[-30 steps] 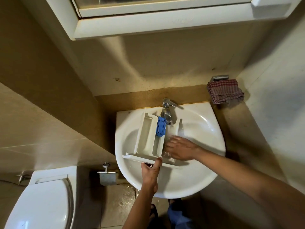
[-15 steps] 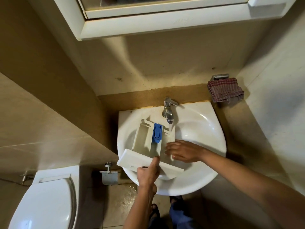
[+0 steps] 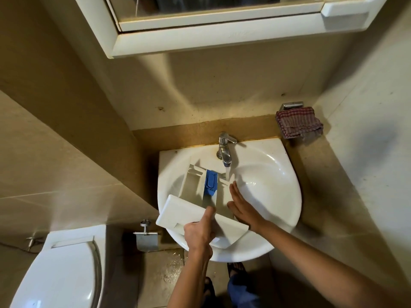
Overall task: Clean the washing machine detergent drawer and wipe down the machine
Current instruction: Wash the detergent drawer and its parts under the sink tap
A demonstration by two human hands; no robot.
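Left hand (image 3: 200, 232) grips the front panel of the detergent drawer (image 3: 189, 211), fingers curled at the handle recess, thumb up along the panel face. Right hand (image 3: 243, 206) is flat with straight fingers, laid against the drawer's right-side compartment and holding nothing.

The drawer is out of the machine and in the sink (image 3: 287, 185), tipped with the front panel raised toward the person and the back end down near the tap (image 3: 224, 150). The tap is running, and the water stream (image 3: 228, 173) lands at the drawer's back right corner, just beyond the right fingertips. Blue insert (image 3: 210, 182) is in place in the middle compartment.

Progress, as a judgement: early to middle. Drawer removed, rinse under way. I can't tell whether residue remains in the compartments. No brush or sponge in view.

Left to do: finish rinsing, maybe lift the blue insert, drain, refit. Then wipe the washing machine, which is not in view.

Checked cloth (image 3: 299, 124) hangs on a wall holder right of the sink, well apart from both hands; likely the wipe-down cloth. Floor (image 3: 171, 261) under the sink looks wet.
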